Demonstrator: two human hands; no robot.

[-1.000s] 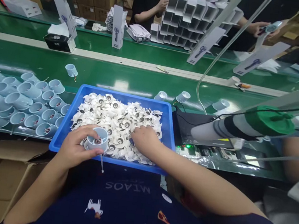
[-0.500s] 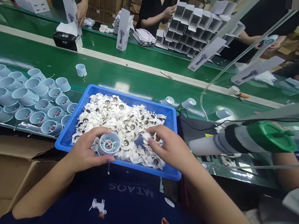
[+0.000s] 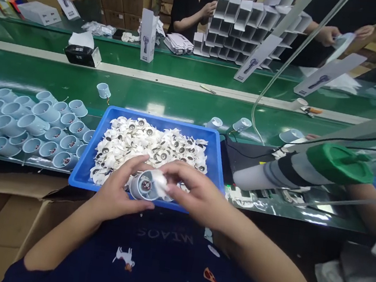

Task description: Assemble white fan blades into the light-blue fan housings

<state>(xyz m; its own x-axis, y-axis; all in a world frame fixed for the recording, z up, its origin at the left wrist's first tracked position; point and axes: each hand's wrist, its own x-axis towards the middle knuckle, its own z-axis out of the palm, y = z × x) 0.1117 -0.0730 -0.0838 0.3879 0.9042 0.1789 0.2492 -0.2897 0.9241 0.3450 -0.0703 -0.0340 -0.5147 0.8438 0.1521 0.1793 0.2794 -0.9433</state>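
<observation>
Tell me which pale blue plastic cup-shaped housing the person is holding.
The housing gripped between the left hand and right hand, over the blue plastic tray's front edge; the others sit on the green conveyor belt, out of the hands.

Blue tray (image 3: 156,116), whitish speckled pieces (image 3: 145,144).

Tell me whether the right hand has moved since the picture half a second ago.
Yes: against the blue tray, the right hand has shifted left, toward the left hand.
</observation>
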